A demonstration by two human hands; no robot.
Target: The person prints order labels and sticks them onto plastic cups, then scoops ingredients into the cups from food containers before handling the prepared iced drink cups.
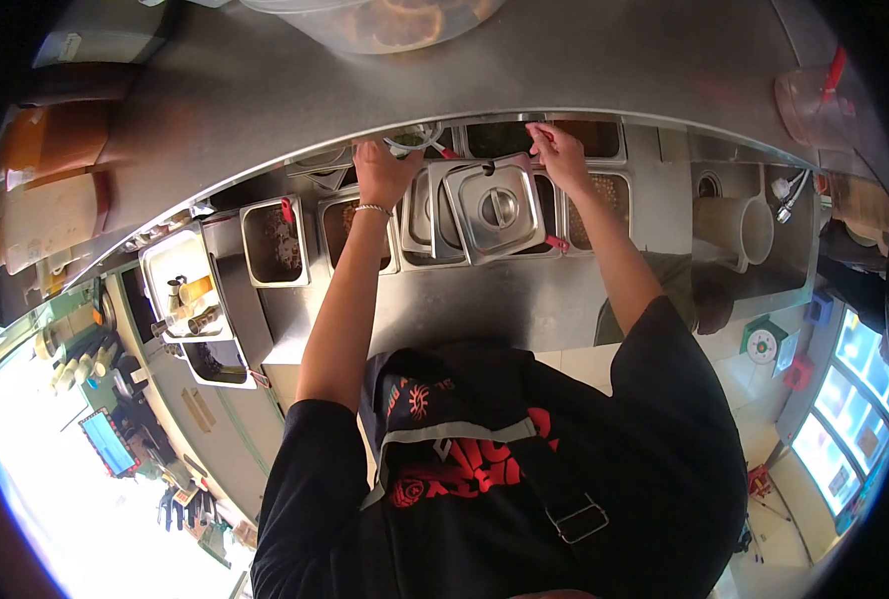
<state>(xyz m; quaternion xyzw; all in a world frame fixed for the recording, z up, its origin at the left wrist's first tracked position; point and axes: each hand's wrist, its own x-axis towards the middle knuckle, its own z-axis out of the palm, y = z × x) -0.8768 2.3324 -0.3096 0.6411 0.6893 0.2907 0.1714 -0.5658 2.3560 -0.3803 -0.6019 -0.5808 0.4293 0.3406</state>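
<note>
At 10 o'clock from a square, shiny steel pan lid (497,212), the left hand (386,172) is at a round clear container (416,137) (fingertips hidden, so I cannot tell their grip); at 2 o'clock, the right hand (558,155) has curled fingers near a steel pan (606,162), tip contact unclear.

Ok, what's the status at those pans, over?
Left hand at clear round container, grip unclear. Right hand by the back pans, fingers curled. Steel lid lying askew over front pans.
</note>
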